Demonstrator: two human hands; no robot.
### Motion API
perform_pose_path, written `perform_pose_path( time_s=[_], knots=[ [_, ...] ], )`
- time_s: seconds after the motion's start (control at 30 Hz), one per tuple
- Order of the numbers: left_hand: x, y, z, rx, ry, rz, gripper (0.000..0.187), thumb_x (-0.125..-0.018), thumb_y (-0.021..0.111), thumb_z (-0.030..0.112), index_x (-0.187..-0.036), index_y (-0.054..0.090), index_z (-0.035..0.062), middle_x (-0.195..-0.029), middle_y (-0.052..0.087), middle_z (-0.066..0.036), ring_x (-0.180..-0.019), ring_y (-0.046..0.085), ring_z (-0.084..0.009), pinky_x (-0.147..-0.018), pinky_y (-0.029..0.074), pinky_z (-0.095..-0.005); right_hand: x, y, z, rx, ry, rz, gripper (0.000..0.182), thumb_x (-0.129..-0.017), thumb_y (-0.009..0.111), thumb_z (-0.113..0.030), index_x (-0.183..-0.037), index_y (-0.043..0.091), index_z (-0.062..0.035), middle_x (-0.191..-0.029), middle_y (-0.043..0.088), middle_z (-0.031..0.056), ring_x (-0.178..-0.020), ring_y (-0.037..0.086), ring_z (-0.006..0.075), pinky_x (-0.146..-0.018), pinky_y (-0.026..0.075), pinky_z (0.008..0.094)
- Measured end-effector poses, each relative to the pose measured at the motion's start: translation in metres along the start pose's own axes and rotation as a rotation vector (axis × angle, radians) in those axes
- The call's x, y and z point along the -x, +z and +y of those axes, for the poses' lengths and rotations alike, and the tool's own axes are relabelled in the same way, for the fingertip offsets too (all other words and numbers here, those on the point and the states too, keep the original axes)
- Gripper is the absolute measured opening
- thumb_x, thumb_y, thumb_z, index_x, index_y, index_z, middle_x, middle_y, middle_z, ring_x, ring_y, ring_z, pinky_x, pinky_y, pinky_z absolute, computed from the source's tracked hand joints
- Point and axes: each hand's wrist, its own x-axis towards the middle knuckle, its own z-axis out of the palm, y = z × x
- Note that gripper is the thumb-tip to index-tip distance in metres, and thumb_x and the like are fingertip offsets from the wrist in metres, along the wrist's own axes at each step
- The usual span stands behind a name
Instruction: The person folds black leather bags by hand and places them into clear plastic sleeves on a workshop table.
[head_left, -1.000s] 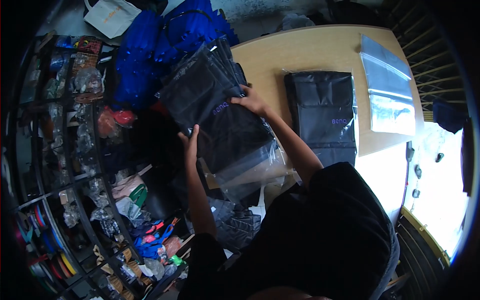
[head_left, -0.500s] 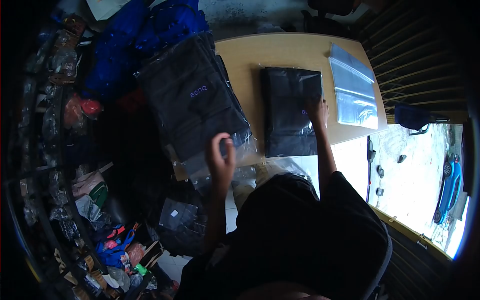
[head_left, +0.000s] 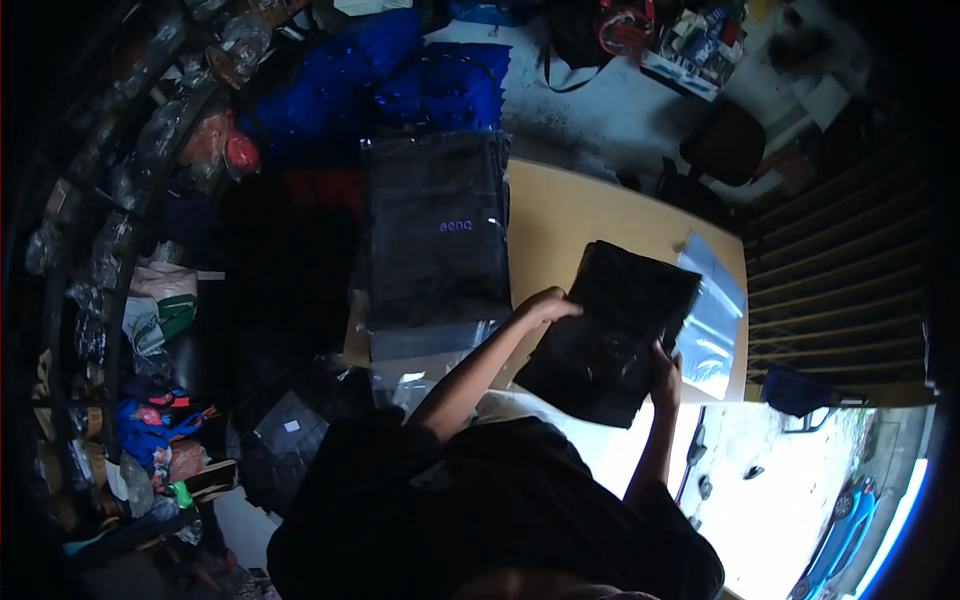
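Observation:
A folded black garment in a clear plastic bag (head_left: 620,330) is held up at a tilt over the right part of the table, with no lettering showing on the side facing me. My left hand (head_left: 552,306) grips its left edge, fingers closed with the thumb on top. On the opposite edge, my right hand (head_left: 667,374) is closed around the lower right side. Left of my left hand lies a stack of similar bagged black garments (head_left: 430,270), the top one with purple "BenQ" lettering. Clear plastic bags (head_left: 712,350) lie flat just beyond my right hand.
The wooden table (head_left: 550,205) runs under everything. Blue wrapped bundles (head_left: 440,85) sit behind the stack. A shelf with plastic-wrapped goods (head_left: 100,260) stands at left, a folding metal gate (head_left: 840,290) at right. More bagged dark items (head_left: 290,430) lie low on the left.
The single bagged garment has been lifted off the table and tilted, its lettering gone from sight. My left hand has moved from beside the stack to its left edge. The view has shifted.

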Motion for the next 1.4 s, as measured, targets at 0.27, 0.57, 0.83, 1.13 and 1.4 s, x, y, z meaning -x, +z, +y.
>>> perform_pose_path(
  time_s=[0.27,0.57,0.83,1.13,1.4],
  knots=[
    [0.246,-0.093,0.115,0.303,0.635,0.607,0.037,-0.084,0.074,0.038,-0.101,0.063,0.0067,-0.088,0.062,0.000,-0.080,0.056,-0.0108,-0.074,0.044,-0.0257,-0.013,0.087,-0.180,-0.664,-0.099,-0.014,0.047,-0.083,0.068,-0.008,-0.125,0.050,0.0009,-0.105,0.063,0.0087,-0.095,0.060,0.0173,-0.091,0.045,0.0336],
    [0.162,-0.248,-0.056,-0.388,-0.294,1.282,0.078,-0.081,0.059,0.065,-0.131,0.045,0.0076,-0.130,0.051,-0.023,-0.123,0.046,-0.0440,-0.098,0.039,-0.0573,-0.163,0.398,-0.064,0.381,0.117,-0.203,0.105,-0.064,0.074,-0.070,-0.135,0.044,0.0008,-0.132,0.046,0.0316,-0.127,0.044,0.0452,-0.102,0.040,0.0480],
    [0.170,-0.252,-0.097,0.072,-0.027,1.047,0.114,-0.071,0.063,0.074,-0.143,0.022,-0.0045,-0.128,0.053,-0.033,-0.122,0.052,-0.0423,-0.102,0.041,-0.0388,-0.127,0.388,-0.071,0.153,0.099,-0.256,0.116,-0.065,0.066,-0.078,-0.145,0.032,-0.0018,-0.137,0.041,0.0331,-0.132,0.038,0.0445,-0.108,0.033,0.0476],
    [0.174,-0.196,-0.062,-0.279,-0.255,1.370,0.096,-0.078,0.060,0.068,-0.149,0.026,0.0122,-0.153,0.023,-0.021,-0.142,0.017,-0.0438,-0.102,0.023,-0.0719,-0.122,0.348,-0.032,-0.289,0.059,-0.471,0.094,-0.088,0.040,-0.073,-0.151,0.016,-0.0070,-0.154,0.024,0.0169,-0.141,0.026,0.0322,-0.110,0.029,0.0426],
    [0.193,-0.031,-0.018,-0.761,0.558,1.181,0.056,-0.084,0.067,0.029,-0.134,0.049,0.0094,-0.147,0.037,-0.016,-0.137,0.030,-0.0431,-0.105,0.027,-0.0602,-0.055,0.228,0.031,-0.130,0.230,-0.164,0.073,-0.090,0.054,-0.055,-0.145,0.029,-0.0156,-0.143,0.040,0.0183,-0.117,0.051,0.0378,-0.088,0.045,0.0500]
  ],
)
